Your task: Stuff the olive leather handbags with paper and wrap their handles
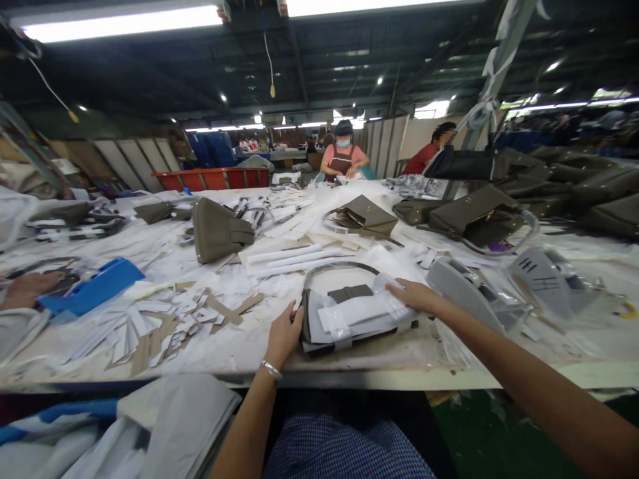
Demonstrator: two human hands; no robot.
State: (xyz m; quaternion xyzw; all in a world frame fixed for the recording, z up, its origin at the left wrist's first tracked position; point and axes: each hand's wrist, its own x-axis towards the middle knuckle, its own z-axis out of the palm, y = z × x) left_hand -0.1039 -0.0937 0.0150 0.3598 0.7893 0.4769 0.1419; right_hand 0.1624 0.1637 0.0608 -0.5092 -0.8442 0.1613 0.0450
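A dark handbag (359, 344) lies flat in front of me near the table's front edge. White padding (357, 313) covers its upper side, held by clear tape, and a wrapped strap (339, 266) arches away from it. My left hand (285, 336), with a bracelet at the wrist, is closed round the bag's left end, thumb and fingers at its edge. At the far right corner, my right hand (412, 295) grips the bag over its padding; part of its fingertips is hidden against the white wrap.
Paper and cardboard strips (150, 326) litter the table (279, 366) on the left. A co-worker's hand (30, 289) is beside a blue object (94, 286). Olive bags (217, 229) stand farther back, with grey padded pieces (464, 286) at right. A person (343, 156) works opposite.
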